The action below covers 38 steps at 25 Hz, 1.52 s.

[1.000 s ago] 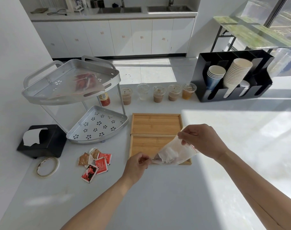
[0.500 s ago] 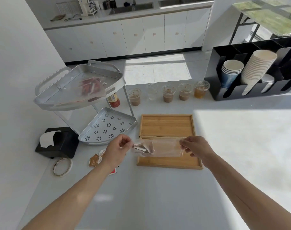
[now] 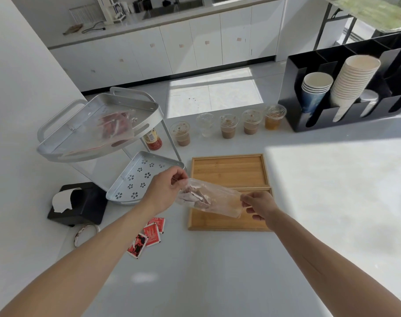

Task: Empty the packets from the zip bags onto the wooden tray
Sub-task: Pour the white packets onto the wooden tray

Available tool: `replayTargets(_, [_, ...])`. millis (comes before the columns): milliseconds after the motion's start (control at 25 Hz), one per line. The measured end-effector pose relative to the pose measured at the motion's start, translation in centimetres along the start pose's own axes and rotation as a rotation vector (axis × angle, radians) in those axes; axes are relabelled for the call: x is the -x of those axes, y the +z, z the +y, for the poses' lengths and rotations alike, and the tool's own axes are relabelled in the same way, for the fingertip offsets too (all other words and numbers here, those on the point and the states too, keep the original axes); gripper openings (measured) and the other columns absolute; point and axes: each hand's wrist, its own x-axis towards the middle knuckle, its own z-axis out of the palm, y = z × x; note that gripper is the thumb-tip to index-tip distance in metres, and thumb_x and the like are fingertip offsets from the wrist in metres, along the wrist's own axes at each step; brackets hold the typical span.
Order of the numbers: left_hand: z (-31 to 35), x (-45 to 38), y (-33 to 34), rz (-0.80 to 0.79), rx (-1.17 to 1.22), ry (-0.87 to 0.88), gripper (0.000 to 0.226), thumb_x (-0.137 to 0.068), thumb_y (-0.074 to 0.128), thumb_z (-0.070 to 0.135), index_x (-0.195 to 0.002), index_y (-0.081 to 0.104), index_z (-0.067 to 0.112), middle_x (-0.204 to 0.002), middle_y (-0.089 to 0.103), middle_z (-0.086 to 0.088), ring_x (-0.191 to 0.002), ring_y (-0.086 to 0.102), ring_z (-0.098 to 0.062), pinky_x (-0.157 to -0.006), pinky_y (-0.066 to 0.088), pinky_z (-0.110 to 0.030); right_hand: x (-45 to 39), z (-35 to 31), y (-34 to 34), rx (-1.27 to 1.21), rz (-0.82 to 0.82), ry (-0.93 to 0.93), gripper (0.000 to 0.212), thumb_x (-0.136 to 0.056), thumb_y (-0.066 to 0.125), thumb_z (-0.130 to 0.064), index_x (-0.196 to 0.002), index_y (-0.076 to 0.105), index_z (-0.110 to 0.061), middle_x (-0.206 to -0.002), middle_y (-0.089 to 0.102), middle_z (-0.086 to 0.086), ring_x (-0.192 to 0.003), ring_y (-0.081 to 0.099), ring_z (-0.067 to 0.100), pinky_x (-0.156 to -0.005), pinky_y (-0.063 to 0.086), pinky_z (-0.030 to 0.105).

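Zip bag [image 3: 209, 199] held in the air at frame centre, stretched between both hands, directly over the near compartment of the wooden tray [image 3: 228, 171]. Bag's long axis runs from upper left to lower right across the frame, roughly level, left end slightly higher. Pale packets [image 3: 195, 197] bunched inside toward the left end; right half of the bag looks nearly empty and see-through.

Left hand [image 3: 164, 191]: thumb and forefinger pinch the bag's left corner, other fingers curled; forearm enters from lower left. Right hand [image 3: 260, 205]: fingertips pinch the right edge of the bag, remaining fingers loosely curled below; forearm enters from lower right. Both grips closed on the bag only. Which end carries the zip opening cannot be told.

Judgement: contents sit nearer the left hand, so tipping out calls for raising that end, if the mouth is on the right. Tray lies right beneath, so the drop is short. Tray itself shows no packets yet.

Elsewhere: red packets [image 3: 149, 235] lie loose on the table [image 3: 218, 271] at left of the tray, partly hidden by the left forearm. A second bag [image 3: 116, 126] with red contents rests on the top tier of the metal rack [image 3: 64, 147], upper left.
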Motion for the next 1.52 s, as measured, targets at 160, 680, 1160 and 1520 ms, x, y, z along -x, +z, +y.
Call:
replayTargets(160, [1.8, -1.1, 0.1, -0.041, -0.065, 0.067, 0.008, -0.091, 0.063, 0.013, -0.087, 0.064, 0.020, -0.075, 0.064, 0.010, -0.068, 0.056, -0.003, -0.064, 0.042, -0.007, -0.3, 0.2, 0.1, 0.007, 0.007, 0.016, 0.020, -0.090, 0.062, -0.026, -0.076, 0.068, -0.013, -0.077, 0.067, -0.001, -0.066, 0.058, 0.016, -0.050, 0.041, 0.024])
replayTargets(680, [3.5, -1.4, -0.9, -0.038, -0.044, 0.111, 0.007, -0.090, 0.064, 0.012, -0.090, 0.066, 0.019, -0.075, 0.067, 0.004, -0.068, 0.059, -0.003, -0.064, 0.046, -0.010, -0.1, -0.3, 0.6, -0.075, -0.027, 0.039, 0.014, -0.092, 0.062, -0.024, -0.086, 0.066, -0.011, -0.077, 0.064, 0.000, -0.061, 0.057, 0.013, -0.054, 0.040, 0.025])
replayTargets(1160, [6.4, -1.8, -3.0, -0.016, -0.042, 0.182, 0.015, -0.091, 0.063, 0.011, -0.087, 0.063, 0.026, -0.073, 0.062, 0.013, -0.068, 0.058, -0.006, -0.066, 0.046, -0.011, 1.0, -2.0, 0.9, -0.125, -0.047, -0.008, 0.020, -0.093, 0.062, -0.028, -0.097, 0.066, -0.009, -0.081, 0.062, -0.001, -0.061, 0.054, 0.012, -0.053, 0.041, 0.025])
replayTargets(1520, [6.9, -1.4, -5.2, 0.051, -0.060, 0.192, 0.009, -0.091, 0.062, 0.011, -0.093, 0.065, 0.019, -0.077, 0.064, 0.006, -0.071, 0.060, -0.010, -0.069, 0.048, -0.014, 1.6, -3.2, 2.3, -0.159, -0.101, -0.045, 0.017, -0.092, 0.063, -0.027, -0.088, 0.066, -0.011, -0.080, 0.063, 0.003, -0.061, 0.054, 0.013, -0.052, 0.041, 0.025])
